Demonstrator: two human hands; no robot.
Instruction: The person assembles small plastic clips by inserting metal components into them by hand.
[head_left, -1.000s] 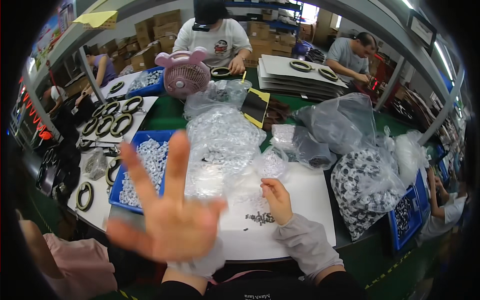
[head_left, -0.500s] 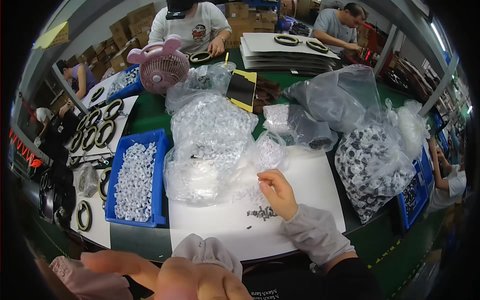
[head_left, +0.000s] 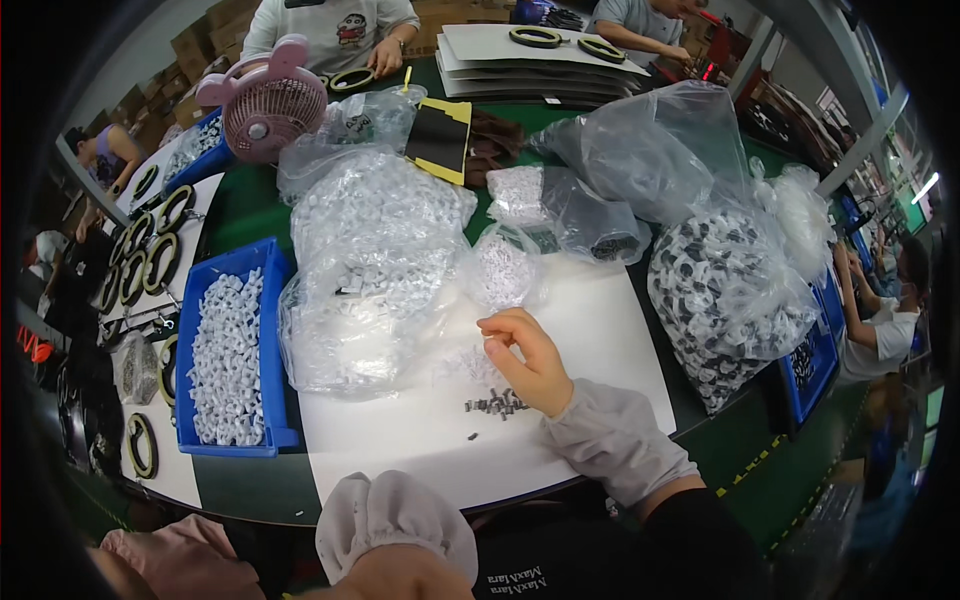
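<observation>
My right hand hovers over the white sheet, its thumb and fingers closed together at the tips. Anything between them is too small to make out. Just below it lies a loose pile of small dark grey pieces, with one stray piece nearer me. Beside that pile are tiny whitish pieces. A clear bag of small pale pieces rests just beyond my fingertips. My left hand is at the lower edge, back toward my body, with its fingers out of sight. Both forearms wear light grey sleeve covers.
A blue bin of white parts stands left. Large clear bags of white parts lie beside it; another bag of black-and-white parts sits right. Behind are a pink fan and stacked boards. Other people work around the table.
The view has shifted, moving the table's contents left and up in it. My left hand has dropped toward the lower edge, its fingers leaving view. My right hand keeps its place over the sheet.
</observation>
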